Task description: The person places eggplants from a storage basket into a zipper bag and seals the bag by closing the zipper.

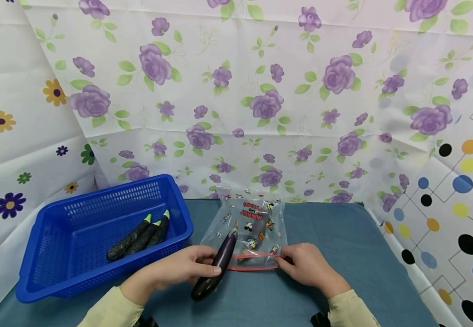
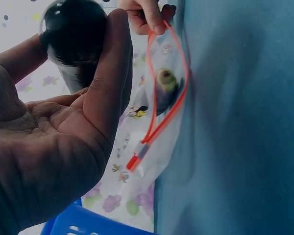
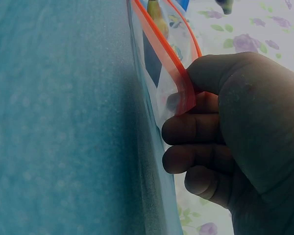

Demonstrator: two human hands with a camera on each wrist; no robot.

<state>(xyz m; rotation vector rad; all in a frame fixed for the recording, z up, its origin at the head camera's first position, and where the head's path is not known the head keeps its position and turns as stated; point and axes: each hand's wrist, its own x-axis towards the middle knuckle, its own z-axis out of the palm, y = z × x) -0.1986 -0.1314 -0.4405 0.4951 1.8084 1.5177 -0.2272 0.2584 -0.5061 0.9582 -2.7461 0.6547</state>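
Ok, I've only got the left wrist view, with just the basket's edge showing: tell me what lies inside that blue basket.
Observer: In the head view, the blue basket holds three dark vegetables with bright green tips.
Operator: Now the eggplant in the left hand. I see its rounded end; describe the other one.
Observer: The stem end points away from the person and overlaps the bag in the head view.
Operator: Last, report whether the bag carries any printed words.
Observer: It does: red lettering, upside down in the head view.
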